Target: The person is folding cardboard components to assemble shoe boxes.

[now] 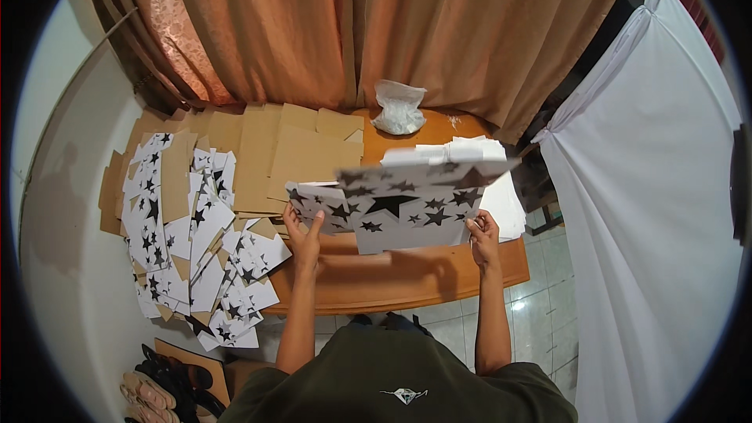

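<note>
Above the table's front part I hold up a white folded card sheet with black stars (423, 215). It looks like a flat box blank; its upper flap is blurred by motion. My left hand (305, 239) grips the smaller left panel near its lower edge, thumb in front. At the right edge, my right hand (485, 235) pinches the sheet between thumb and fingers. Behind it, partly hidden, lies a stack of white sheets (507, 204). To the left, many star-printed white pieces (207, 219) lie in an overlapping heap.
Brown cardboard pieces (301, 141) overlap across the back left of the wooden table (376, 286). A clear plastic bag with white contents (398, 113) stands at the back. Brown curtains (274, 23) hang behind; a white cloth (634, 149) hangs at right. Shoes (168, 380) sit at lower left.
</note>
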Action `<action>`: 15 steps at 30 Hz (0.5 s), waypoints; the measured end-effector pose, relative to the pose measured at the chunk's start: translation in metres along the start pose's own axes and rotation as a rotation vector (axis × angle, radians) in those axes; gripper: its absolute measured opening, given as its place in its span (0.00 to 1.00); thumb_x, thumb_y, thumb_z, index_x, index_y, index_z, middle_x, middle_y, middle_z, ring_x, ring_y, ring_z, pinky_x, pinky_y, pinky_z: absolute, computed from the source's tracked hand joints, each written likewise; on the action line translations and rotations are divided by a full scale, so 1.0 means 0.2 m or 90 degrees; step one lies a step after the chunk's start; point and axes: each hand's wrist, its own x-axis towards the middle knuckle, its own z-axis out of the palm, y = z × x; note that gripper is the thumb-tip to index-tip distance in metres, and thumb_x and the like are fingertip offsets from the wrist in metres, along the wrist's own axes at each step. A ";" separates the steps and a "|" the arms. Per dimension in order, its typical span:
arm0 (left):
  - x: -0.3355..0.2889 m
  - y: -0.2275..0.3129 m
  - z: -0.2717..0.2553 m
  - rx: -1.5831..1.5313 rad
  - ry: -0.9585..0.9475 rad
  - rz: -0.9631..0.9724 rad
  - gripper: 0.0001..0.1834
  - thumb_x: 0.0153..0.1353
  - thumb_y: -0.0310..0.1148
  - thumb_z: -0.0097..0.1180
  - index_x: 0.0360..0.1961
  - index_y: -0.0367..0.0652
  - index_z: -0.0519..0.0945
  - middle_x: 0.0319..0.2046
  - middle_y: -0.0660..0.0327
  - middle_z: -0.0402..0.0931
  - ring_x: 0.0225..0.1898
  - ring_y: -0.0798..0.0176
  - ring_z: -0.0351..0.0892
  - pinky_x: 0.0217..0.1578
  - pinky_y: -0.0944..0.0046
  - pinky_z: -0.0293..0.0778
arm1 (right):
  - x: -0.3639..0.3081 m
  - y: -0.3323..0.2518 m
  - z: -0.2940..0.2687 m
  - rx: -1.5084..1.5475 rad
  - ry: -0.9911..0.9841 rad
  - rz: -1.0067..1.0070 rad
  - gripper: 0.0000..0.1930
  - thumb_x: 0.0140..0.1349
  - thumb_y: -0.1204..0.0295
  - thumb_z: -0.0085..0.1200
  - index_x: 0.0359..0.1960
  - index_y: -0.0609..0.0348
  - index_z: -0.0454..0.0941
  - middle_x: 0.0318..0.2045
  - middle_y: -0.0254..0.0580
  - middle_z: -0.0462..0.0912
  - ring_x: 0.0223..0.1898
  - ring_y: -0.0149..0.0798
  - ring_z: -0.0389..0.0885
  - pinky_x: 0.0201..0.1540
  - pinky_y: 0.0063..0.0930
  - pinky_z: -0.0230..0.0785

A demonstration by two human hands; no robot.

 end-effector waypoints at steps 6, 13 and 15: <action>0.09 -0.09 -0.13 0.172 -0.053 0.097 0.38 0.58 0.28 0.68 0.68 0.42 0.64 0.57 0.49 0.75 0.57 0.54 0.75 0.60 0.55 0.69 | -0.04 -0.07 0.04 -0.040 0.053 0.045 0.14 0.63 0.82 0.62 0.48 0.62 0.76 0.37 0.36 0.84 0.39 0.26 0.80 0.45 0.19 0.71; -0.02 -0.12 -0.11 0.398 -0.102 0.088 0.44 0.54 0.41 0.71 0.69 0.47 0.62 0.64 0.43 0.68 0.65 0.40 0.68 0.64 0.40 0.61 | 0.00 -0.04 0.00 -0.123 0.056 0.127 0.16 0.61 0.82 0.62 0.51 0.64 0.76 0.34 0.36 0.84 0.37 0.27 0.81 0.42 0.20 0.72; -0.09 -0.10 -0.11 0.539 -0.145 -0.078 0.46 0.53 0.47 0.72 0.69 0.49 0.61 0.66 0.44 0.64 0.67 0.41 0.65 0.64 0.32 0.56 | 0.00 0.04 -0.03 -0.229 0.047 0.162 0.18 0.62 0.80 0.62 0.53 0.66 0.76 0.34 0.36 0.85 0.36 0.28 0.81 0.41 0.22 0.72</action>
